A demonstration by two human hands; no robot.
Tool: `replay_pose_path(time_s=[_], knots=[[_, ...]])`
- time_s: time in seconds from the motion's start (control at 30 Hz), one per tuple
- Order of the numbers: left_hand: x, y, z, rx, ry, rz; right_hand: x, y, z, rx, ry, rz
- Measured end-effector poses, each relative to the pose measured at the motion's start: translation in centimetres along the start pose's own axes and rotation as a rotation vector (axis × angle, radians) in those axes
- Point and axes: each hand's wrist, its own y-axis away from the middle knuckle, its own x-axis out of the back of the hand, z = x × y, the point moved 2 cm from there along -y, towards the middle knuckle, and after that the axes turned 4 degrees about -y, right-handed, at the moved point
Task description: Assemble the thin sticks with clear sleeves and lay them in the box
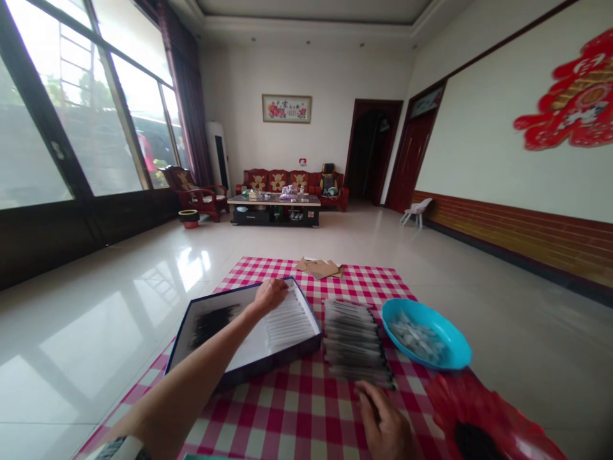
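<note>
My left hand [269,295] reaches across a shallow dark-blue box [201,313] with a white floor, its fingers curled at the far row of thin white sticks [290,319]; what they pinch is too small to name. A dark clump [211,322] lies in the box's left half. My right hand [385,421] rests on the red-and-white checked cloth [297,409], fingers apart, just below a stack of dark-tipped sticks [353,342]. A blue bowl [447,335] holding several small pale pieces stands to the right.
Brown cardboard pieces [320,267] lie at the cloth's far edge. A red flower-shaped dish [483,415] sits at the near right. Glossy tiled floor surrounds the cloth. A coffee table [274,207], red sofa and armchair stand far back; windows on the left.
</note>
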Motion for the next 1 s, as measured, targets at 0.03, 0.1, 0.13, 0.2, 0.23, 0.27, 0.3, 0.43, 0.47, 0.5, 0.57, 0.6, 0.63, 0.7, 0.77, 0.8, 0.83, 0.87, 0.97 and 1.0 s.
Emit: replay_pose_path(time_s=[0.03,0.1,0.13,0.2,0.23,0.27,0.3,0.43,0.47,0.5,0.57,0.6,0.63,0.7,0.77,0.8,0.83,0.87,0.97,1.0], knots=[[-0.5,-1.0,-1.0,0.031,-0.033,-0.011,-0.1,0.0,0.1,0.003,-0.013,0.018],[-1.9,-2.2,-2.5,0.063,-0.084,-0.028,-0.4,0.1,0.3,-0.002,-0.043,0.062],[-2.5,-2.6,-3.0,0.066,-0.1,-0.034,-0.5,0.2,0.2,-0.007,-0.056,0.077],[-3.6,-3.0,-3.6,0.054,-0.122,-0.048,-0.6,0.2,0.0,-0.011,-0.07,0.082],[-4.1,-3.2,-3.7,0.047,-0.129,-0.056,-0.7,0.2,0.0,-0.009,-0.07,0.08],[-4.4,-3.3,-3.8,0.04,-0.135,-0.065,-0.7,0.2,-0.1,-0.006,-0.067,0.077],[-4.7,-3.4,-3.8,0.033,-0.141,-0.073,-0.6,0.2,-0.1,-0.001,-0.061,0.074],[-5.3,-3.6,-3.9,-0.01,-0.165,-0.082,-0.4,0.2,0.5,0.05,-0.011,0.011],[-5.4,-3.6,-4.0,-0.023,-0.172,-0.074,-0.4,0.2,0.8,0.07,0.008,-0.012],[-5.4,-3.5,-4.1,-0.036,-0.18,-0.061,-0.3,0.2,1.0,0.089,0.027,-0.029],[-5.3,-3.4,-4.3,-0.067,-0.196,-0.027,-0.3,0.2,1.2,0.117,0.062,-0.039],[-5.4,-3.4,-4.5,-0.085,-0.203,-0.01,-0.3,0.2,1.2,0.126,0.075,-0.036],[-5.4,-3.3,-4.7,-0.107,-0.21,0.004,-0.3,0.2,1.2,0.134,0.083,-0.036],[-5.7,-3.3,-5.2,-0.151,-0.22,0.016,-0.4,0.2,0.9,0.141,0.083,-0.03],[-6.2,-3.3,-5.7,-0.191,-0.23,0.01,-0.5,0.2,0.5,0.14,0.066,-0.015],[-6.4,-3.2,-6.0,-0.207,-0.234,0.005,-0.5,0.2,0.4,0.137,0.058,-0.006],[-6.7,-3.2,-6.2,-0.22,-0.238,0.001,-0.5,0.2,0.2,0.134,0.052,0.002],[-6.9,-3.2,-6.3,-0.231,-0.241,-0.001,-0.5,0.2,0.2,0.132,0.048,0.006],[-7.4,-3.2,-6.5,-0.249,-0.25,-0.008,-0.5,0.1,0.1,0.136,0.053,0.009],[-7.5,-3.2,-6.5,-0.252,-0.253,-0.013,-0.5,0.1,0.1,0.143,0.058,0.006]])
